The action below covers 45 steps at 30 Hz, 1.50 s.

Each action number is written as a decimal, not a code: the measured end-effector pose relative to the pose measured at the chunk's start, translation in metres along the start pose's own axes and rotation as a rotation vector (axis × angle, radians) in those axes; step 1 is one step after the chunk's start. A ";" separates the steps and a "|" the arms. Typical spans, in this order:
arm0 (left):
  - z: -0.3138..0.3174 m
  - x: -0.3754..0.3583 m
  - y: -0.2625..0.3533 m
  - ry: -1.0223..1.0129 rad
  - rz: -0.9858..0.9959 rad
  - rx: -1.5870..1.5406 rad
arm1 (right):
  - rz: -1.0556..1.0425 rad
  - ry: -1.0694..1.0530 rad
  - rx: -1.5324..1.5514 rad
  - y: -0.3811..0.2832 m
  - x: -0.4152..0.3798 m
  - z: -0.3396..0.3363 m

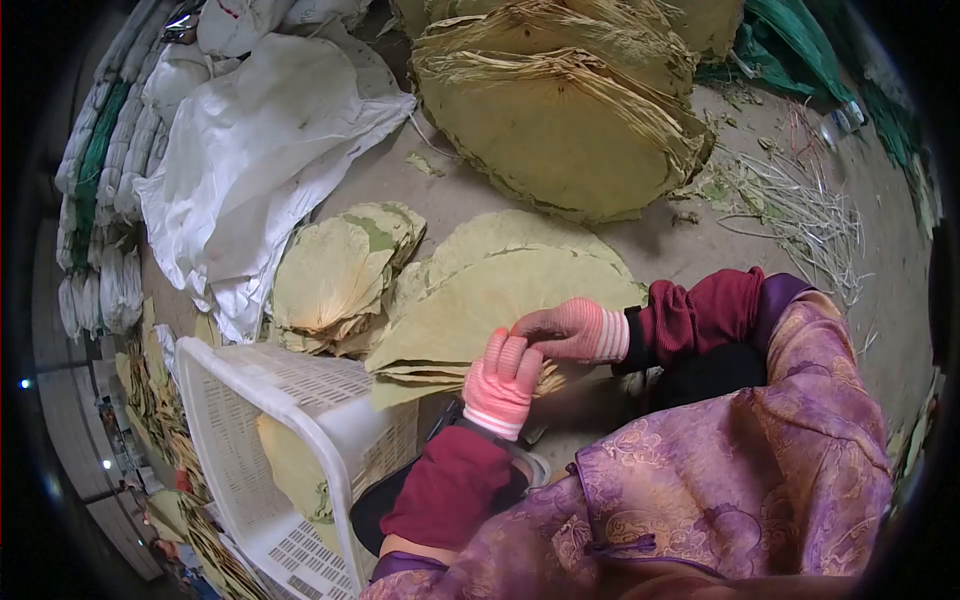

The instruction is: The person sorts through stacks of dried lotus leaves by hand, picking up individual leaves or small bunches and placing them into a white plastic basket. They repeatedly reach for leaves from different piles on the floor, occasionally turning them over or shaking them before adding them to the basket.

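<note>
A fan-shaped stack of dried leaves (500, 285), pale green and folded in half like lotus leaves, lies in front of me. My left hand (500, 385), in a pink knitted glove with white stripes at the cuff, has its fingers curled at the stack's near edge. Against those fingers, my right hand (578, 330) in a matching glove closes on the same gathered edge. The fingertips meet there, and their exact hold is partly hidden. Left of the stack sits a smaller bundle of dried leaves (335, 270).
A white plastic basket (335, 470) lies tipped at the left with a leaf inside. Large leaf stacks (560, 130) stand at the back. White sacking (270, 140) spreads at the upper left. Loose pale stalks (810, 210) and green netting (795, 50) lie at the right.
</note>
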<state>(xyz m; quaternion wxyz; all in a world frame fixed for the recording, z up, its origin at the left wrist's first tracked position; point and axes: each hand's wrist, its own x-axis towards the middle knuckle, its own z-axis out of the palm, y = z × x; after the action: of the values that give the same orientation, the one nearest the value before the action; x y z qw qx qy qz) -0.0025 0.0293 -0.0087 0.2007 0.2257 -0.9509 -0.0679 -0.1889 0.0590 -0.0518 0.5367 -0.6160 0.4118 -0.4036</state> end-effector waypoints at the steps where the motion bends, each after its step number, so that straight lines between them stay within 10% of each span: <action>1: 0.001 0.003 -0.001 -0.005 0.006 -0.002 | 0.013 0.016 0.052 0.002 -0.002 0.000; 12: 0.000 0.011 -0.002 -0.408 -0.193 0.183 | 0.077 -0.048 0.145 -0.009 0.005 -0.014; 17: -0.007 0.014 -0.009 -0.380 -0.165 0.091 | 0.266 -0.224 0.215 -0.006 0.012 -0.044; 30: -0.019 0.023 -0.012 -0.234 0.050 0.051 | -0.166 -0.289 -0.039 0.033 0.004 -0.038; 45: -0.044 0.023 -0.016 -0.137 0.061 0.035 | -0.110 -0.231 -0.083 0.002 0.008 -0.027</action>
<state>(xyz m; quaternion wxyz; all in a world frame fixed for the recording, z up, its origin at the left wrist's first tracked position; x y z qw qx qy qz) 0.0033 0.0033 0.0361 0.1332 0.1950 -0.9698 -0.0602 -0.2116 0.0430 -0.0506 0.5317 -0.7016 0.3293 -0.3414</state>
